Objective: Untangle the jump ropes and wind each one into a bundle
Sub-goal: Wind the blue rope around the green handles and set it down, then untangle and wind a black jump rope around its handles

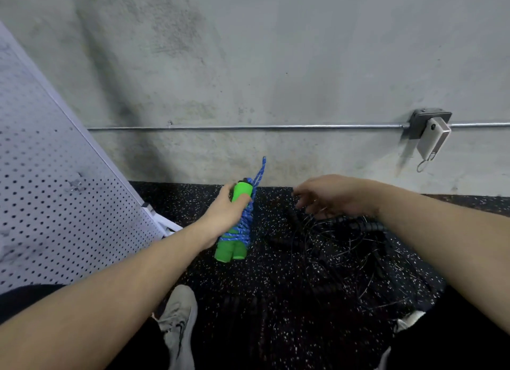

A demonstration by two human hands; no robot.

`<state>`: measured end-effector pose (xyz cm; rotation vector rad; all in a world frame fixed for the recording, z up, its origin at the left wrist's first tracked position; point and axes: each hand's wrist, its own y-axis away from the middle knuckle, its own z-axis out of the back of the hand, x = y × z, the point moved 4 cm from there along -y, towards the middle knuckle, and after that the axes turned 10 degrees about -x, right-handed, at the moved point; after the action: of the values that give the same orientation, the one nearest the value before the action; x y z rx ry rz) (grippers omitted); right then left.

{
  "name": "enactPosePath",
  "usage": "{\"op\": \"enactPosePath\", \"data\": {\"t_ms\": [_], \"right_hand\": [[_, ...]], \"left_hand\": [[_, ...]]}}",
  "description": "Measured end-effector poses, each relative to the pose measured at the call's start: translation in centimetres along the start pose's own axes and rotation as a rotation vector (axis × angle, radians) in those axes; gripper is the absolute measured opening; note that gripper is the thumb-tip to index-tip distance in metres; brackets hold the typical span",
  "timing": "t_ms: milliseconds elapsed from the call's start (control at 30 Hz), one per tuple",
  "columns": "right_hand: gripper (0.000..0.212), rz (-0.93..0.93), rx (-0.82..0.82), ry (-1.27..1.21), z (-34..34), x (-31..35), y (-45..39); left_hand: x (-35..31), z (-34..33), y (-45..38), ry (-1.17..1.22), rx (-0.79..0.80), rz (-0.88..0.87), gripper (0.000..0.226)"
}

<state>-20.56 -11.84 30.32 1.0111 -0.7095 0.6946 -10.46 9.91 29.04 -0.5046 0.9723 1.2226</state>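
Observation:
My left hand (pixel 223 212) grips a jump rope bundle (pixel 236 237) with green foam handles and blue cord wound around them; a short blue loop sticks up from its top near the wall. My right hand (pixel 331 196) hovers with relaxed fingers, holding nothing, just above a tangle of thin black rope (pixel 339 256) spread on the speckled black floor. A black ribbed handle (pixel 361 223) lies in that tangle under my right wrist, and another dark handle (pixel 292 218) lies to its left.
A concrete wall with a metal conduit (pixel 248 127) and a junction box (pixel 429 127) stands close ahead. A white perforated panel (pixel 55 193) leans at the left. My shoes (pixel 176 320) rest on the rubber floor (pixel 248 300) below.

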Motion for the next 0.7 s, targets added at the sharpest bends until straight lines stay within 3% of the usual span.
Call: {"op": "enactPosePath", "data": {"t_ms": [167, 367, 467, 700], "right_hand": [[0.015, 0.0, 0.114, 0.116, -5.7, -1.0, -0.5], [0.013, -0.011, 0.163, 0.118, -10.9, -4.3, -3.3], [0.019, -0.066, 0.166, 0.107, -12.1, -6.8, -4.9], [0.021, -0.269, 0.155, 0.111, -14.3, -14.7, -8.1]], "left_hand": [[4.4, -0.3, 0.6, 0.044, 0.054, 0.119, 0.073], [10.0, -3.2, -0.7, -0.076, 0.136, 0.196, 0.095], [13.7, -4.7, -1.8, -0.128, 0.206, 0.277, 0.104], [24.7, -7.9, -1.7, -0.195, 0.197, 0.495, 0.116]]}}
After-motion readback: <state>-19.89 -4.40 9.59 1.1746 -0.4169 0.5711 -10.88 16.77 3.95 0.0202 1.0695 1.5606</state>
